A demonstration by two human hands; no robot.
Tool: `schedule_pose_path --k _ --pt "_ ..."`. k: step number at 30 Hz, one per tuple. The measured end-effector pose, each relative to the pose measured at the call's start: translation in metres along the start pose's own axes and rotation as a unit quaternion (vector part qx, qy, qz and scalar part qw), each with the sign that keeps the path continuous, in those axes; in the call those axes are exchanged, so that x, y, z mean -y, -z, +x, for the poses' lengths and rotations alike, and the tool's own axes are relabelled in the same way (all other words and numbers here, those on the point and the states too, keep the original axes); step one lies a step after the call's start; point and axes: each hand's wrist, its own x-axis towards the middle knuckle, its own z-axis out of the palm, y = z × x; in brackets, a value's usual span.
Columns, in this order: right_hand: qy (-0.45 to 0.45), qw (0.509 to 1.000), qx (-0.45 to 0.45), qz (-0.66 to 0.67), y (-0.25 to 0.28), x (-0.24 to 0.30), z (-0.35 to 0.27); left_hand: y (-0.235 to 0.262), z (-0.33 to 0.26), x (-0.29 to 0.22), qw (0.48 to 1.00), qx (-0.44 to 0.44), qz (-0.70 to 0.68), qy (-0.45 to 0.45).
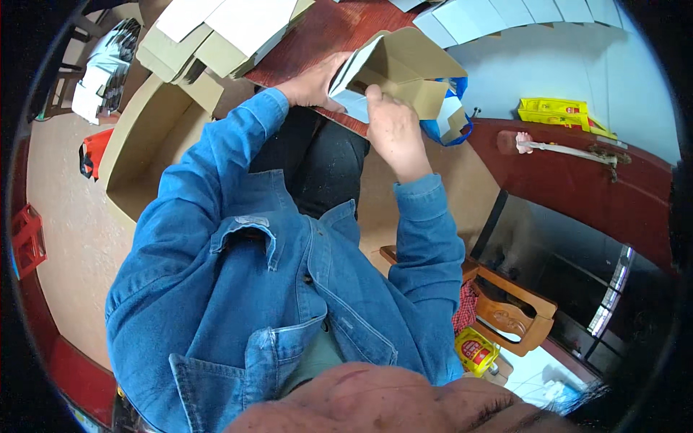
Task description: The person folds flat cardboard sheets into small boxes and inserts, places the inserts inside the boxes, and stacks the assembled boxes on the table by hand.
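Head view: both hands are clamped on a half-folded cardboard box [404,68] held above the red-brown table [317,36]. The left hand [314,83] grips the box's left flap, the right hand [393,126] its lower edge. Flat cardboard blanks [216,32] lie left of the box.

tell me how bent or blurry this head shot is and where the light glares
Head view: strong fisheye bend, with a black rim round the frame and the dark red table edge curving; the left hand and right hand on the folded cardboard box look reasonably sharp; the pale wall at upper right is bright, nearly washed out; the skin-toned shape at the bottom edge is close and soft.
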Motion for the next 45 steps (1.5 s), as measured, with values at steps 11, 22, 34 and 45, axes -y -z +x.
schedule_pose_path --k 11,22,34,45 --pt "-0.035 0.998 -0.047 0.013 -0.013 0.009 -0.005 0.004 -0.004 -0.002 0.999 0.019 0.018 0.022" --pt "-0.177 0.88 -0.391 0.202 -0.036 -0.007 -0.067 0.004 -0.003 0.005 0.999 0.013 0.004 0.038" --pt "-0.237 0.78 -0.111 0.569 -0.14 -0.033 -0.052 0.004 0.011 -0.025 0.993 0.084 -0.067 0.053" --pt "-0.274 0.686 -0.203 0.643 -0.135 -0.049 -0.059 0.006 -0.023 -0.045 0.972 0.105 0.212 -0.01"
